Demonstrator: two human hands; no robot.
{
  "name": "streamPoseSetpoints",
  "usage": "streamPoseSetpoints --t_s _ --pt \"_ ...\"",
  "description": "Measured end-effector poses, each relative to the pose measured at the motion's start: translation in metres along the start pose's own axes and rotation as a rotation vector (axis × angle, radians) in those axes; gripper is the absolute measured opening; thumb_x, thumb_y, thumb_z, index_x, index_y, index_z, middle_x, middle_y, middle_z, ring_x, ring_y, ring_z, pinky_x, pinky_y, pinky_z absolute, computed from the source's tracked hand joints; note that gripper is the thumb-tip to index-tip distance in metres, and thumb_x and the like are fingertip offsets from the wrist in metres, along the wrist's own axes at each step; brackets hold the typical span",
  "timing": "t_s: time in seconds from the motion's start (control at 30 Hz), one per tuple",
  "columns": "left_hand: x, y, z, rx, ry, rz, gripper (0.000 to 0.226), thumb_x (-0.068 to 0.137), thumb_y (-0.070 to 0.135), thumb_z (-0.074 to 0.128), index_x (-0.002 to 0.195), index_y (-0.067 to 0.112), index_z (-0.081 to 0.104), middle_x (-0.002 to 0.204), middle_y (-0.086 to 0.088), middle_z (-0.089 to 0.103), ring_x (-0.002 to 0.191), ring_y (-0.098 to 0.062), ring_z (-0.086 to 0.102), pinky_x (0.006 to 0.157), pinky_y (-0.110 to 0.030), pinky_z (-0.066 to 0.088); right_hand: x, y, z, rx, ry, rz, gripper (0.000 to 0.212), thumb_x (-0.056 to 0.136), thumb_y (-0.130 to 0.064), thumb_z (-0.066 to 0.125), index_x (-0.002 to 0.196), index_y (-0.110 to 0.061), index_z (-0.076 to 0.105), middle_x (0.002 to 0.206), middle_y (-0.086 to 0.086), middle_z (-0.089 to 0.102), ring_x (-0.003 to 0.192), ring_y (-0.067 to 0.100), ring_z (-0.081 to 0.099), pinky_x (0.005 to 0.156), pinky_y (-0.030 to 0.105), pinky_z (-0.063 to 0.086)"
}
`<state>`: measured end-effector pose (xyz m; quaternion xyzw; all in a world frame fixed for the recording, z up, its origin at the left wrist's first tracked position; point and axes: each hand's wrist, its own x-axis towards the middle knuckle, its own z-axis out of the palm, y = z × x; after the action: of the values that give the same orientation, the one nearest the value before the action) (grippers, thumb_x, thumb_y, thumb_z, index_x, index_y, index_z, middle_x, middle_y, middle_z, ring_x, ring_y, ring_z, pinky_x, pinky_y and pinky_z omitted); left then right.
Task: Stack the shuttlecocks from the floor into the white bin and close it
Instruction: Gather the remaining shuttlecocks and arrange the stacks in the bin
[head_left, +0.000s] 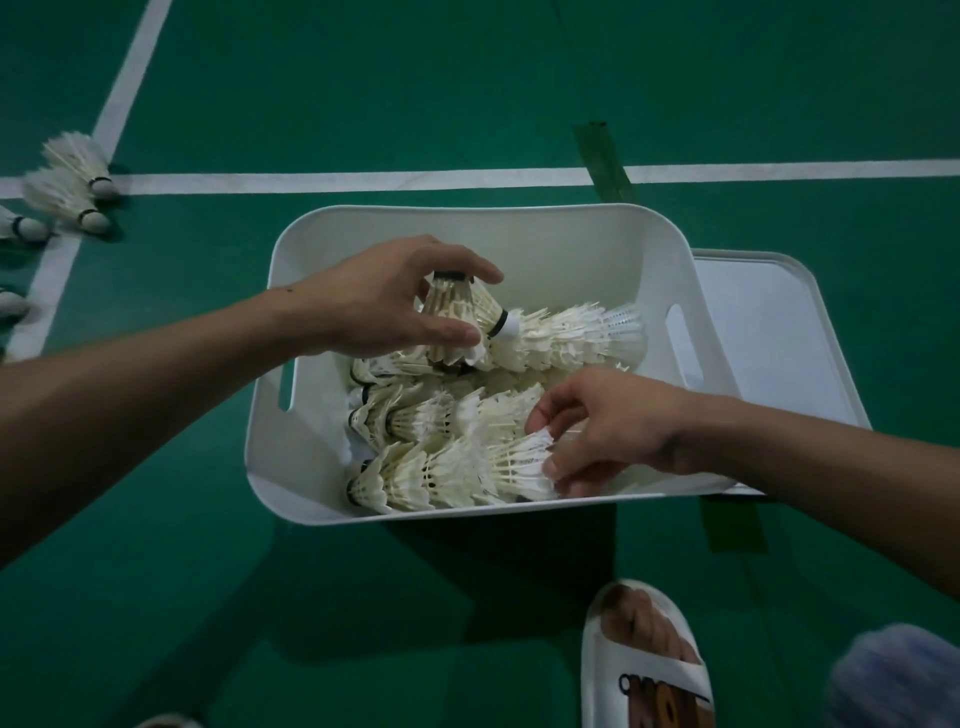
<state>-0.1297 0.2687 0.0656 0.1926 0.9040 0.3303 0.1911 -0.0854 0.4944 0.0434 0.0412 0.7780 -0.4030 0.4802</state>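
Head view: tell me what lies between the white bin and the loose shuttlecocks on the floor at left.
Only bare green court floor, seen in the head view, separates the white bin from the loose shuttlecocks.

This is looking like a badminton court. Green sports flooring (363, 78) is spreading across the whole view, and white court lines (363, 180) are running over it and meeting at the far left. Feather shuttlecocks (72, 182) are lying on the floor there, and more are sitting nested in a white bin (467, 221) in the middle. Dark green tape (602, 158) is sticking to the floor by the bin's right side.
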Motion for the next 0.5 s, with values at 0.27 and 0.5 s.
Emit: streamPoseSetpoints --t_s 0.27,0.5 --pt "0.004 -0.004 0.001 -0.012 0.008 0.018 0.054 0.076 0.039 0.07 0.127 0.04 0.053 0.115 0.01 0.051 0.091 0.008 0.049 0.072 -0.01 0.037 0.01 -0.006 0.015 0.002 -0.013 -0.049 0.039 0.079 0.01 0.069 0.115 -0.002 0.059 0.116 0.023 0.056 0.061 0.023 0.07 0.062 0.029 0.06" --pt "0.006 -0.004 0.002 -0.033 0.008 0.033 0.056 0.077 0.036 0.071 0.129 0.039 0.051 0.118 0.011 0.051 0.094 0.005 0.05 0.075 -0.011 0.038 0.004 -0.005 0.004 -0.035 -0.045 -0.099 0.057 0.076 0.0 0.076 0.123 -0.018 0.048 0.104 0.016 0.062 0.067 0.031 0.072 0.062 0.038 0.061"
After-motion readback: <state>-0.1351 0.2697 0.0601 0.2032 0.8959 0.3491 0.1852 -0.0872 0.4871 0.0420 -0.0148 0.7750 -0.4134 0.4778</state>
